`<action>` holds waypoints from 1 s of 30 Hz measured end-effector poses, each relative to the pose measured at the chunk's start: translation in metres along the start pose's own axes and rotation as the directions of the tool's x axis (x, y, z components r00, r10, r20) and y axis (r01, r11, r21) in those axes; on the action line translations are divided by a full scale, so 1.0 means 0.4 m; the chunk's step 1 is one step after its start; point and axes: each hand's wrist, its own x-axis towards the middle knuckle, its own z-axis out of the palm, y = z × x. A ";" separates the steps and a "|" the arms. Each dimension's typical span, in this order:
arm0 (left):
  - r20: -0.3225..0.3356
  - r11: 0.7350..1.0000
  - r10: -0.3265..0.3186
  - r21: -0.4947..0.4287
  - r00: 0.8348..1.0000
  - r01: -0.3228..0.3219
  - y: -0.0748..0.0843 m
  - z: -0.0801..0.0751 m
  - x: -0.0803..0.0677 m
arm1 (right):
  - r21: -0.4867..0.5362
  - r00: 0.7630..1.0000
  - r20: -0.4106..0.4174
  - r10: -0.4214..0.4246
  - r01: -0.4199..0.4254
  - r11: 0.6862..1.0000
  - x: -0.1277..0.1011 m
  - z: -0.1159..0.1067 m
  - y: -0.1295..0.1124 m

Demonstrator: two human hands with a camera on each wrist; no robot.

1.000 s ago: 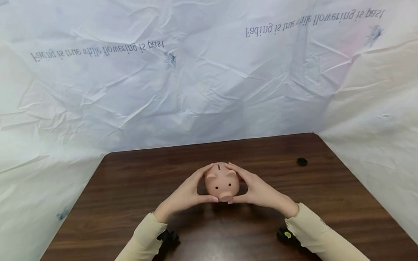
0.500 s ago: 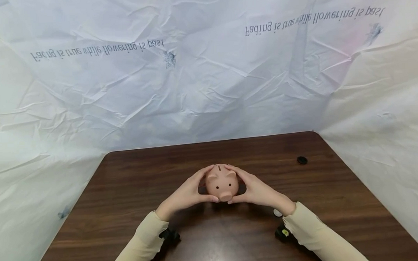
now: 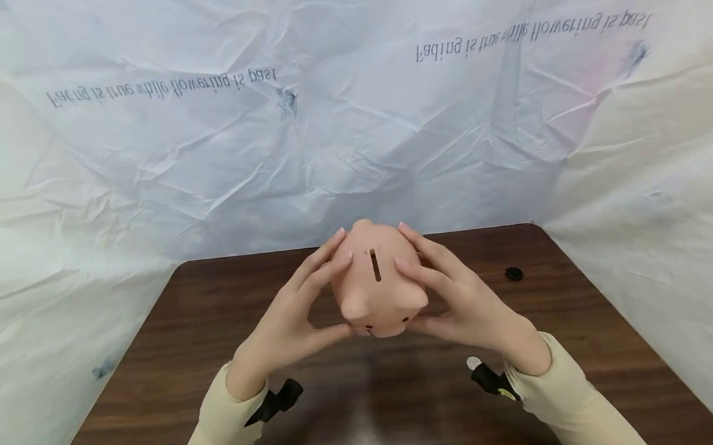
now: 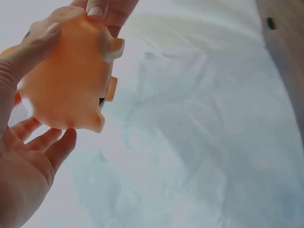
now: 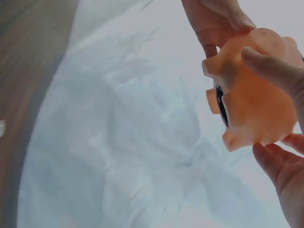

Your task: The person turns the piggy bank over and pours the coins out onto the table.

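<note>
A pink piggy bank (image 3: 376, 281) is held up above the brown table (image 3: 217, 321), its coin slot facing me and its snout tipped down. My left hand (image 3: 289, 318) grips its left side with fingers over the top and thumb under the snout. My right hand (image 3: 467, 304) grips its right side the same way. In the left wrist view the piggy bank (image 4: 66, 80) shows its underside between my fingers. In the right wrist view the piggy bank (image 5: 251, 99) shows a dark round opening in its belly.
A small black round cap (image 3: 514, 273) lies on the table at the far right. A small white disc (image 3: 473, 362) lies near my right wrist. Crinkled white sheeting (image 3: 352, 116) walls the table at the back and on both sides.
Both hands have lifted the piggy bank off the table toward me and tipped it snout down, so its slot now faces the camera.
</note>
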 end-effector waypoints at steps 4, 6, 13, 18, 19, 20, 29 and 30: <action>0.022 0.996 -0.073 -0.041 0.997 0.074 -0.030 0.024 -0.022 | 0.026 0.995 0.035 0.099 -0.100 0.995 -0.033 0.024 0.011; 0.058 0.975 -0.212 -0.057 0.976 0.215 -0.074 0.058 -0.055 | 0.033 0.966 0.100 0.240 -0.245 0.969 -0.078 0.059 0.037; 0.266 0.772 -0.571 -0.146 0.777 0.618 -0.187 0.163 -0.175 | 0.075 0.749 0.335 0.571 -0.625 0.777 -0.215 0.176 0.097; 0.304 0.732 -0.598 -0.170 0.742 0.660 -0.203 0.173 -0.187 | 0.088 0.697 0.353 0.624 -0.689 0.720 -0.236 0.194 0.101; 0.307 0.732 -0.598 -0.168 0.740 0.661 -0.206 0.172 -0.185 | 0.088 0.694 0.354 0.627 -0.692 0.716 -0.235 0.195 0.102; 0.311 0.731 -0.596 -0.171 0.740 0.661 -0.209 0.171 -0.183 | 0.090 0.694 0.353 0.628 -0.693 0.715 -0.234 0.195 0.104; 0.109 0.953 -0.289 -0.060 0.951 0.296 -0.121 0.088 -0.101 | 0.002 0.957 0.103 0.271 -0.273 0.962 -0.134 0.134 0.074; 0.083 0.980 -0.198 -0.012 0.977 0.200 -0.095 0.069 -0.086 | -0.034 0.988 0.043 0.151 -0.149 0.988 -0.112 0.120 0.064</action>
